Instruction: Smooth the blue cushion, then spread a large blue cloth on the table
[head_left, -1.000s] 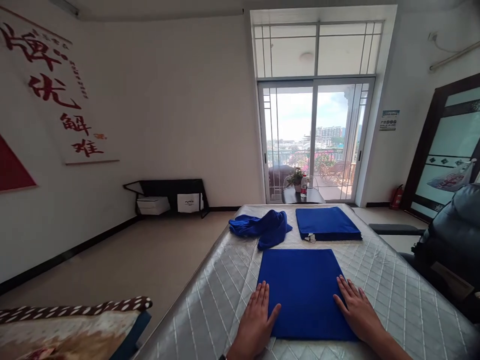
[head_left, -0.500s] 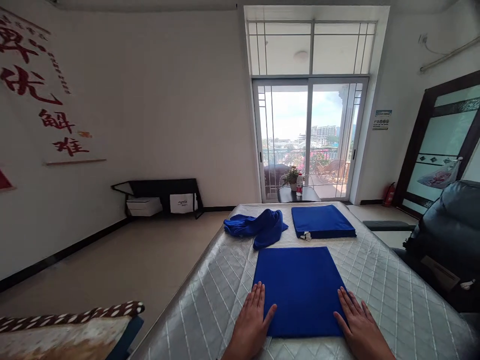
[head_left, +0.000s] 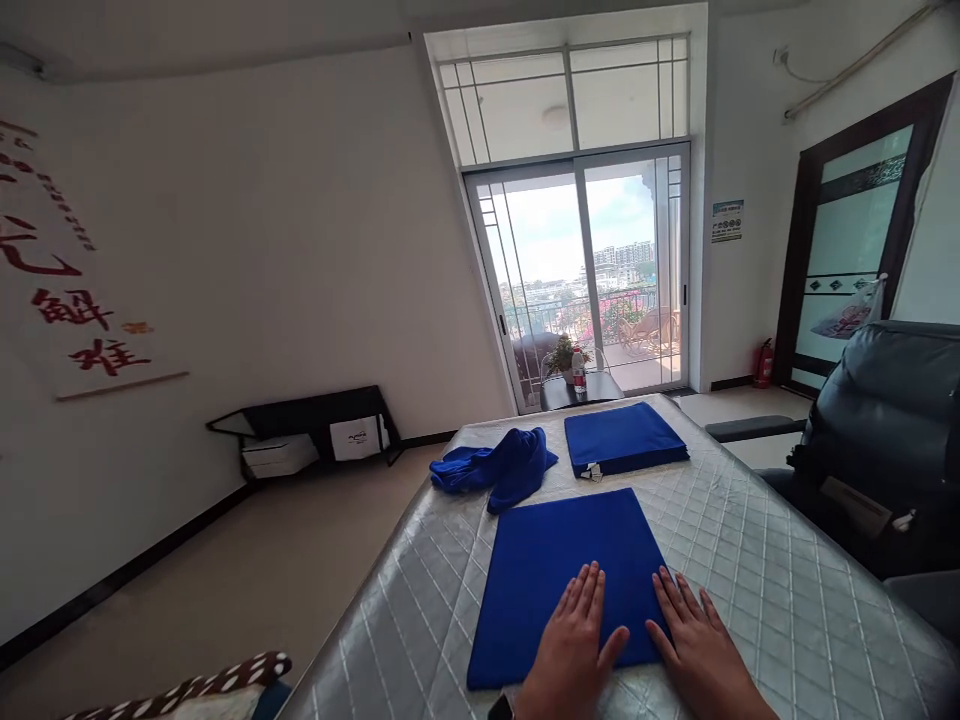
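A flat blue cloth (head_left: 555, 560), squared into a neat rectangle, lies on the quilted silver mattress (head_left: 405, 610) in front of me. My left hand (head_left: 577, 640) rests palm down over the cloth's near half, fingers stretched out. At the cloth's right edge lies my right hand (head_left: 694, 630), also flat, with its fingertips touching the border. Beyond the cloth, to the left, is a crumpled blue cloth (head_left: 495, 465). A folded stack of blue cloth (head_left: 626, 438) with white tags sits at the far right of the mattress.
Past the mattress stands a small black table (head_left: 600, 388) with a plant and a bottle (head_left: 578, 370). A black leather chair (head_left: 885, 420) flanks the right side. On the left floor, a black rack (head_left: 315, 410) holds white boxes. A patterned blanket (head_left: 217, 690) shows at lower left.
My left hand has slid rightward from the cloth's left edge onto its middle. My right hand stays at the right edge. The view has tilted and turned slightly.
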